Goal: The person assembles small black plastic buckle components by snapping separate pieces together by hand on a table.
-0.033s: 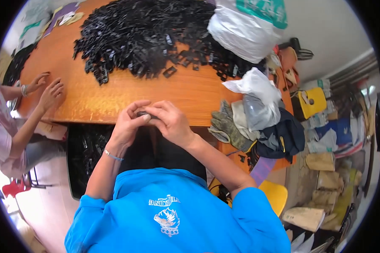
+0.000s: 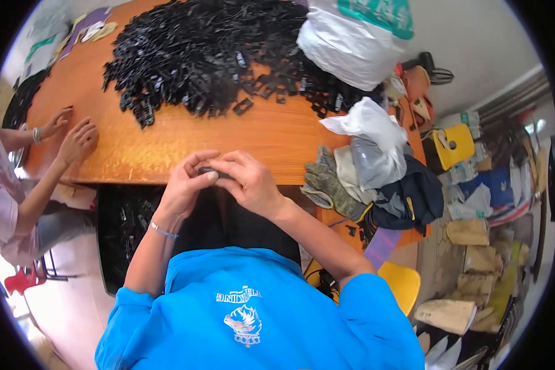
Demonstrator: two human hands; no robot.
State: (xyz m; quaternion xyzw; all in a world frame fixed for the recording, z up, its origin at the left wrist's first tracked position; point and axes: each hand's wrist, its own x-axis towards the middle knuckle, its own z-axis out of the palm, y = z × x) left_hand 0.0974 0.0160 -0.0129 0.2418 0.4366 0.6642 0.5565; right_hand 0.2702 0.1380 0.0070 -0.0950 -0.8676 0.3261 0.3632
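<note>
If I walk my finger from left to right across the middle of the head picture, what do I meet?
Other person's hands, left hand, small dark piece, right hand, patterned glove, yellow object.

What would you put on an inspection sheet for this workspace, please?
Surface: glossy orange-brown tabletop.
Job's things: small dark piece, held; heap of black parts on the tabletop.
Clutter: large white bag, smaller white bag, patterned glove and dark cloth toward the right.
Hands: left hand and right hand pinch the small dark piece.
Cables: none identifiable for certain.
Surroundings: co-worker's hand at left; black bin at lower left; yellow seat at right.
</note>
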